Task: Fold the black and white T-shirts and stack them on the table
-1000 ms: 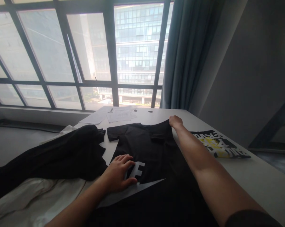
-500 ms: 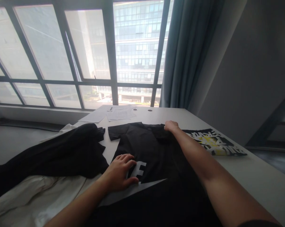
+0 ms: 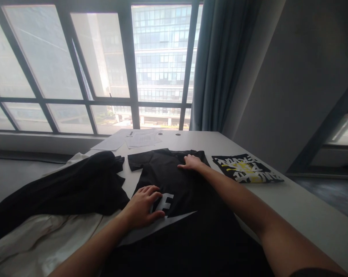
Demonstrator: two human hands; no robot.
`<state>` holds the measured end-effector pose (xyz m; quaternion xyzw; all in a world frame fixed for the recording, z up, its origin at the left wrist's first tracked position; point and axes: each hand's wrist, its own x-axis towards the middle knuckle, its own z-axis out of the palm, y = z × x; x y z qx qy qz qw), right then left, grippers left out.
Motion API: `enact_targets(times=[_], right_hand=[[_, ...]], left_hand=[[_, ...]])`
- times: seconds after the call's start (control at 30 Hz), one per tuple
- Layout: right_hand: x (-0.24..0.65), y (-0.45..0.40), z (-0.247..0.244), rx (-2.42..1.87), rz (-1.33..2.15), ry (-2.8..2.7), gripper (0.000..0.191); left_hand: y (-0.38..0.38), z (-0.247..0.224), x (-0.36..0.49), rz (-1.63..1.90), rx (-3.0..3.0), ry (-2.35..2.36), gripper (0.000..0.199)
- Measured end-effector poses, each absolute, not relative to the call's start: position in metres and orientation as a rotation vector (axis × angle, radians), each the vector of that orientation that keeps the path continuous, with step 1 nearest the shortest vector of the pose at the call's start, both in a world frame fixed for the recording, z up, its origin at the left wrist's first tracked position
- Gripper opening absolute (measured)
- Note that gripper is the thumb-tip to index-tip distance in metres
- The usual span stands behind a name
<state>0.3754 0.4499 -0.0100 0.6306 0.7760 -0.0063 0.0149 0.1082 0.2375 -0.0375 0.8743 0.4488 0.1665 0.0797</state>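
Note:
A black T-shirt (image 3: 174, 177) with a white print lies spread on the white table, its collar toward the window. One short sleeve sticks out at the left; the right sleeve is partly behind my arm. My left hand (image 3: 145, 204) rests on the shirt's chest beside the printed letter, fingers spread and slightly bent. Close to the collar, my right hand (image 3: 191, 162) lies on the fabric with its thumb stretched out to the left. No cloth shows pinched in either hand.
Left of the shirt is a heap of black clothing (image 3: 84, 184) over pale fabric (image 3: 55, 242). A folded black garment with white and yellow lettering (image 3: 245, 168) lies on the right of the table (image 3: 300, 215). Paper sheets (image 3: 142, 139) lie at the far end, before the window.
My right hand has let go of the shirt's right shoulder and moved left and slightly down onto the fabric below the collar. My left hand stays on the print. The view has turned slightly right.

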Motion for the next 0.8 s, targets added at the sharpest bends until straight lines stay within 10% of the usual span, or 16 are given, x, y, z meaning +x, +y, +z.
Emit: enact_targets(times=[0.17, 0.8], right_hand=[[0.368, 0.451, -0.006, 2.096, -0.016, 2.357, 0.033], [0.381, 0.464, -0.001, 2.066, -0.371, 2.606, 0.046]], left_hand=[[0.23, -0.039, 0.122, 0.503, 2.57, 1.417, 0.06], [0.237, -0.033, 0.116, 0.425, 2.668, 1.232, 0.051]])
